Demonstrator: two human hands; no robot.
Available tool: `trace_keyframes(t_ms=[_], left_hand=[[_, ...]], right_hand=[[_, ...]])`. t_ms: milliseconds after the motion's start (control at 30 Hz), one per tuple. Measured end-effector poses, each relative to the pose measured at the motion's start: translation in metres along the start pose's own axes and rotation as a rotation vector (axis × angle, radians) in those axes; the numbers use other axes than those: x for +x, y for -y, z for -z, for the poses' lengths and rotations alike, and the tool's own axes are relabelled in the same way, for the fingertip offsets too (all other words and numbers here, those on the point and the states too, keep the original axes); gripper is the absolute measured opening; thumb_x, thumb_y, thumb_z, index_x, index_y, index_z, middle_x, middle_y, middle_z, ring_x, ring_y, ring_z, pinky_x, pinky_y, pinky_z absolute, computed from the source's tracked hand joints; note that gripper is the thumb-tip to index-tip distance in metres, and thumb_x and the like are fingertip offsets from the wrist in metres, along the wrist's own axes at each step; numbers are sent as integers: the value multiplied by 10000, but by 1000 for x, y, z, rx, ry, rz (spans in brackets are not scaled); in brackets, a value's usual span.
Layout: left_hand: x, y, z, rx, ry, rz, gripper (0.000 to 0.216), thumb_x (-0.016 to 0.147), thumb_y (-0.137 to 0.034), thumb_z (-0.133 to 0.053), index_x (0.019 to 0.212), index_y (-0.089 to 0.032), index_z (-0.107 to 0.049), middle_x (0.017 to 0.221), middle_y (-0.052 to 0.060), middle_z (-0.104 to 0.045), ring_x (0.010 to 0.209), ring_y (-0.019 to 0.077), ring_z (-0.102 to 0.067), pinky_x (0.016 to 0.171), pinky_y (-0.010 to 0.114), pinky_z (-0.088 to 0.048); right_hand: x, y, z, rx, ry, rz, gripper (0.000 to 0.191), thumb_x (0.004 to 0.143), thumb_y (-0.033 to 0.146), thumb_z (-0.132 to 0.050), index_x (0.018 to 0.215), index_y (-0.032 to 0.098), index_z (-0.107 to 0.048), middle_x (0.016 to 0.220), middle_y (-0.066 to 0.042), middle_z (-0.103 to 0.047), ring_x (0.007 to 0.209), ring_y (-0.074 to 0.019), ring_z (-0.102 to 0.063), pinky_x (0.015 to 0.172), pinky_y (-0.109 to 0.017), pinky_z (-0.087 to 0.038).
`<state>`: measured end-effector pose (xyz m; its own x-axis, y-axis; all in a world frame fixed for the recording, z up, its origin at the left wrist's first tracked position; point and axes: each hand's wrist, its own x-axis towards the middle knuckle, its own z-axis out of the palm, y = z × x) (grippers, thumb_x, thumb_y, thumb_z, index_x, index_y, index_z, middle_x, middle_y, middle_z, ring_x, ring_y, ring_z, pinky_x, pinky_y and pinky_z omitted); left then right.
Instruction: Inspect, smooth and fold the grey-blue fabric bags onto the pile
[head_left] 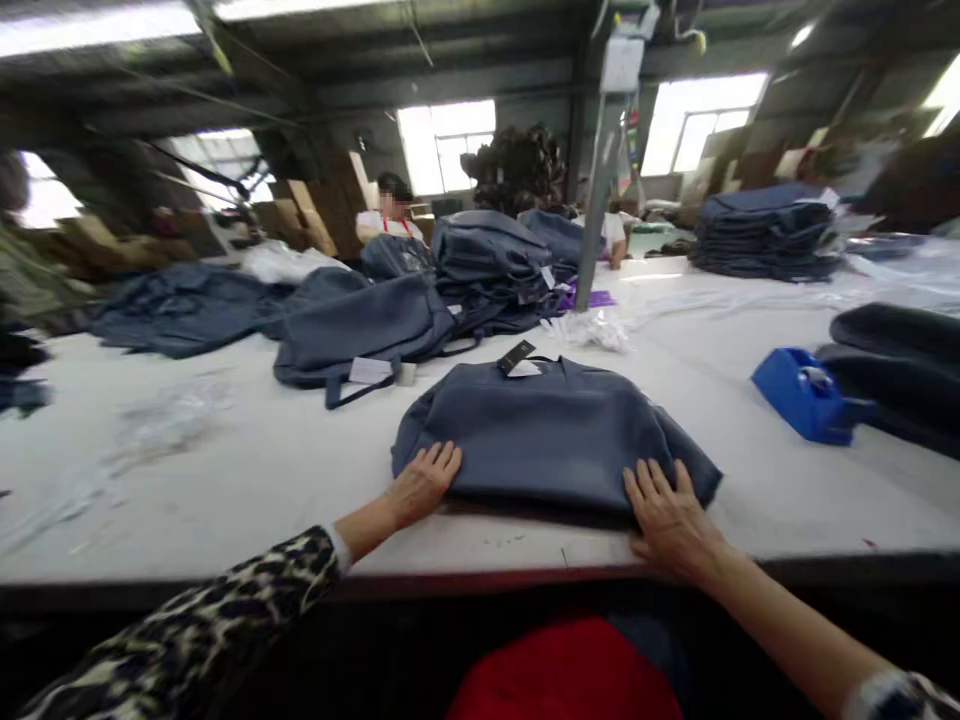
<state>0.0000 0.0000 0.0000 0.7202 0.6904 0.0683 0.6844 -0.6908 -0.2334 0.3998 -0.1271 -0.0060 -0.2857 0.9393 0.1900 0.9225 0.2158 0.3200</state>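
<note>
Lying between hands (pixel 422 486) (pixel 673 522), apparently touching: bag (pixel 536 430)

At the right of the frame, a blue tape dispenser (pixel 796 398) was set on the white counter (pixel 720 400). At upper centre, a grey post (pixel 595 210) was seen, with crumpled white plastic (pixel 596 331) gathered near its foot. Brown cartons (pixel 341 205) were stacked toward the upper left, and windows (pixel 448 146) were set in the wall.
</note>
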Motion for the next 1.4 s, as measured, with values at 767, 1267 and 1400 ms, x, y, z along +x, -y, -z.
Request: trace_keyframes(t_ms=[767,1267,1400], left_hand=[[62,-116,73,-571,5,-380,575,995,-458,-386,1506,-200,-337,1564,144,-324,1461,308,-261,1153,563,-216],[64,-128,18,-437,-274,-341,483,935,-516,-513,1198,-130,-634,1267,112,-649,1206,258,-561,1110,391,-353],[52,-120,20,-499,-389,-290,278,962,-333,-504,993,-139,-700,1071,65,-728,957,189,-663,939,281,-483]], right_hand=[[-17,23,-23,-119,-325,272,795,813,17,-395,1552,233,-201,1268,-172,-637,1027,-322,-669,756,-386,-587],[142,61,-12,745,-317,130,523,994,513,-277,1286,211,-588,1268,-106,-650,1153,-260,-606,994,-471,-472],[153,62,-67,764,-327,117,564,970,561,-314,1291,181,-579,1333,-131,-597,1226,-295,-546,1050,-516,-421]])
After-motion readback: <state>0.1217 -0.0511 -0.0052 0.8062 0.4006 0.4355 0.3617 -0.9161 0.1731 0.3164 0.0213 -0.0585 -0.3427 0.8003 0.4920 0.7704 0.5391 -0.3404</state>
